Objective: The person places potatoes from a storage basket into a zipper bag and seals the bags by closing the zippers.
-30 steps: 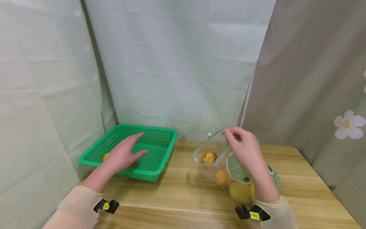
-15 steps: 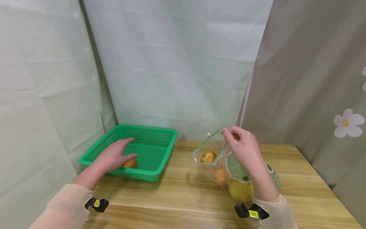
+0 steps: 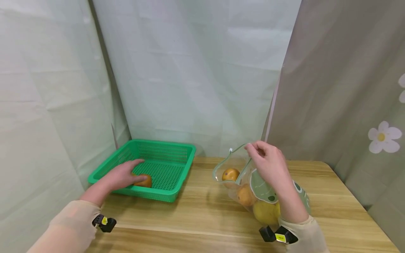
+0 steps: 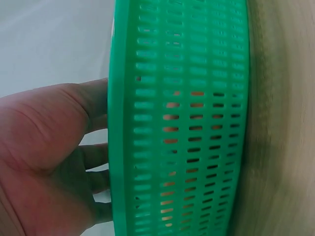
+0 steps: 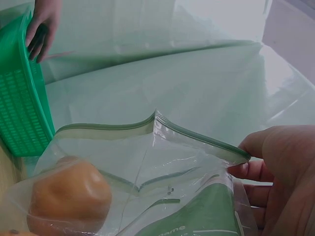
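My left hand (image 3: 121, 175) reaches over the near left rim of the green plastic basket (image 3: 177, 191), thumb and fingers spread. Beside its thumb lies an orange-coloured round fruit (image 3: 146, 181) on the basket floor; the yellow fruit is mostly hidden under the hand. In the left wrist view the basket wall (image 4: 197, 59) hides the fingertips. With thumb and fingers, my right hand (image 3: 269, 161) pinches the rim of a clear zip bag (image 5: 147, 142) and keeps its mouth apart. Inside the bag show orange fruits (image 3: 231, 174) and a larger yellow fruit (image 3: 265, 211).
Both the basket and the bag are on a wooden table (image 3: 196, 218). Pale cloth (image 3: 202, 77) hangs behind and to the left, and a brownish curtain (image 3: 332, 88) with white flowers hangs at the right. A camera is strapped to each wrist.
My left hand has moved left and lower into the basket, toward the fruit; the orange-coloured fruit shows more now. The right hand still holds the bag's rim in the same place.
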### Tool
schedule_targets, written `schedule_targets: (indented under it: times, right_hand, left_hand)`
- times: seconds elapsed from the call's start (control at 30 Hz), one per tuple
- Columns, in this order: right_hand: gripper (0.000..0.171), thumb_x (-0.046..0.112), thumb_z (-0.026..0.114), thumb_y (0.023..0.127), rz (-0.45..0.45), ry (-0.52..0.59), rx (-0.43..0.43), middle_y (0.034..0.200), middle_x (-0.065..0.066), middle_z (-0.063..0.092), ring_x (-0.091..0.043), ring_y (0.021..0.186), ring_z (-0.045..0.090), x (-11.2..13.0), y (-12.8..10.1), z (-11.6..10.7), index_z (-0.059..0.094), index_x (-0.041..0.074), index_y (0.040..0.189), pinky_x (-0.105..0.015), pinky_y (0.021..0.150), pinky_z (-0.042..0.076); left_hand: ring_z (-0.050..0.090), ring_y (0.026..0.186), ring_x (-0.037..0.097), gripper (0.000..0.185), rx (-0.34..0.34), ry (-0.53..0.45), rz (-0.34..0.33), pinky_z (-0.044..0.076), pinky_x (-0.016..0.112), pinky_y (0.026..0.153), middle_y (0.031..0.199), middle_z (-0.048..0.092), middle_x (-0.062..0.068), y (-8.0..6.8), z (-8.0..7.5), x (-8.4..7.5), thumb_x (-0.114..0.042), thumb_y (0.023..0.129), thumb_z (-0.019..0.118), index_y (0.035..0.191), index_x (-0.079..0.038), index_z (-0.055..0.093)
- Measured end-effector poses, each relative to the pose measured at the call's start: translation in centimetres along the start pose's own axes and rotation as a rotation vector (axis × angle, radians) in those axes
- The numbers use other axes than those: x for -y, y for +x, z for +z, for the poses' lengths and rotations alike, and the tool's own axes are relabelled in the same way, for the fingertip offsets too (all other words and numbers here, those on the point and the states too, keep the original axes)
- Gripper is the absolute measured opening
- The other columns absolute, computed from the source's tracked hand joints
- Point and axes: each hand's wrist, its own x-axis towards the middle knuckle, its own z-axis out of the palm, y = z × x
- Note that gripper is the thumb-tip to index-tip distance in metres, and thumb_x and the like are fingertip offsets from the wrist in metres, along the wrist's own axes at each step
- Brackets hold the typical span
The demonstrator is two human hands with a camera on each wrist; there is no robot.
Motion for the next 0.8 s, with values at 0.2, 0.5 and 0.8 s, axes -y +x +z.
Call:
schedule_targets:
  times: [0.2,0.5,0.8]
  right_hand:
    - [0.039,0.042,0.060,0.114,0.003,0.009,0.003,0.083,-0.003,0.058,-0.024,0.077,0.051,0.0,-0.1,0.0,0.065,0.013,0.089,-0.039,0.072,0.040]
    - [0.039,0.044,0.060,0.114,0.005,0.010,0.003,0.082,-0.003,0.057,-0.024,0.077,0.051,0.0,-0.1,0.0,0.065,0.014,0.089,-0.039,0.072,0.040]
    - [0.039,0.042,0.060,0.115,0.003,0.014,0.005,0.084,-0.004,0.059,-0.024,0.078,0.051,0.0,-0.1,0.0,0.066,0.012,0.090,-0.039,0.072,0.041]
  left_hand:
    - [0.047,0.142,0.064,0.085,0.057,-0.037,-0.031,0.046,0.074,0.109,0.155,0.049,0.043,0.1,0.2,1.0,-0.037,0.102,0.082,0.160,0.012,0.043]
    - [0.048,0.141,0.064,0.088,0.104,-0.055,-0.031,0.047,0.073,0.109,0.154,0.049,0.043,0.4,0.3,1.7,-0.039,0.099,0.085,0.158,0.013,0.045]
    - [0.055,0.135,0.061,0.083,0.155,-0.053,-0.011,0.048,0.071,0.108,0.147,0.057,0.040,0.7,0.0,1.7,-0.035,0.097,0.088,0.152,0.015,0.052]
